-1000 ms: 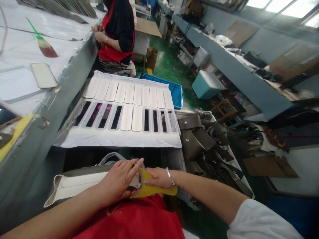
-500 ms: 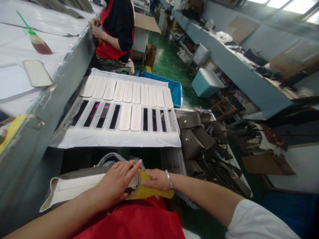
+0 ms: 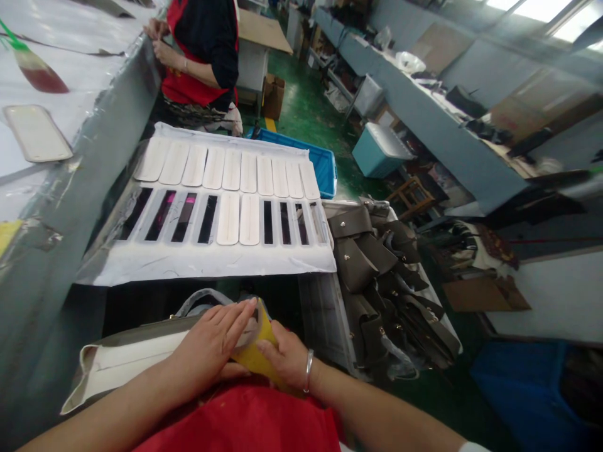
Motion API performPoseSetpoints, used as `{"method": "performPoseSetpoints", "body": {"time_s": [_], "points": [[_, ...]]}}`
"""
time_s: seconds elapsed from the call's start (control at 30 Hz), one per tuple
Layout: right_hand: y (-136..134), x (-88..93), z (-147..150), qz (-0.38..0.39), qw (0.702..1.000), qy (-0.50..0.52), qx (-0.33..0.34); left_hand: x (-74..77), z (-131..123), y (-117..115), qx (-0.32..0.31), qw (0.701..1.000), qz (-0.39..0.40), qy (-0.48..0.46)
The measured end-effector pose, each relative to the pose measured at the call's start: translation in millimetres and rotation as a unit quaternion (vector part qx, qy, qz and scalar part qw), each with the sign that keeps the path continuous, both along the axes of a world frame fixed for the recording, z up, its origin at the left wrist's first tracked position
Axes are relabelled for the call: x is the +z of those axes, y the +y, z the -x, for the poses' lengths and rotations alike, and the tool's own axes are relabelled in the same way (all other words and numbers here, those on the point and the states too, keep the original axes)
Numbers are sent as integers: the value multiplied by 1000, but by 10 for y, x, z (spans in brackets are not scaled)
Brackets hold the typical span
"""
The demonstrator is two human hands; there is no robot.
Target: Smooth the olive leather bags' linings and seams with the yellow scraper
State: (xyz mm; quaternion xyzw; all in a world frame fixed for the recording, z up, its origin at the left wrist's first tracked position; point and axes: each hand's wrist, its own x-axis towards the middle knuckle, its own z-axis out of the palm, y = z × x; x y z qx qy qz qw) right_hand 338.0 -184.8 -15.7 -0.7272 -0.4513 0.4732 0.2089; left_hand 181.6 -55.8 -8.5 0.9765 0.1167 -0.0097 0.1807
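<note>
A bag [image 3: 136, 364] with an off-white panel facing up and dark olive sides lies across my lap, its curved handle on the far side. My left hand [image 3: 211, 339] lies over the bag's right part, fingers stretched out flat and the thumb apart on the near side. Beside those fingertips, my right hand [image 3: 286, 358] is closed on a yellow sheet-like piece [image 3: 257, 359], its thumb on top. The yellow piece has a curved edge against the bag's end. My left hand and the red apron hide part of that end.
A white-covered rack [image 3: 217, 263] ahead carries rows of off-white oblong panels [image 3: 228, 218]. Right of it stands a crate [image 3: 325, 314] of dark olive bag parts [image 3: 360, 257]. A worktable [image 3: 108, 119] runs along the left, where another person [image 3: 202, 50] works. A blue bin [image 3: 518, 389] stands at lower right.
The view has shifted, so the rack and table sit further left. My right hand has turned and moved slightly lower with the yellow piece. My left fingers lie closer together on the bag.
</note>
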Motion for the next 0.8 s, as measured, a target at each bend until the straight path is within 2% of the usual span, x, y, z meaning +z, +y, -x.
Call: {"method": "performPoseSetpoints", "body": {"time_s": [0.17,0.23,0.3,0.4,0.5,0.6,0.67,0.8], "points": [[11,-4,227,-4,995,-17,-103,81,-7,-60,25,999,-37,-1],[-36,37,229,1,990,20,-137,119,-4,-120,36,998,-45,1],[-131,110,180,-3,980,102,-170,130,17,-182,49,997,-54,-4],[-277,262,81,-63,928,256,-262,88,92,-238,70,995,-72,-24],[-271,400,88,-182,833,373,-366,12,188,-251,76,992,-93,-44],[-81,432,244,-268,746,416,-446,-48,248,-251,81,988,-116,-55],[79,381,366,-289,724,388,-492,-64,260,-254,80,987,-125,-56],[312,184,487,-336,732,310,-506,-47,261,-261,75,988,-127,-47]]}}
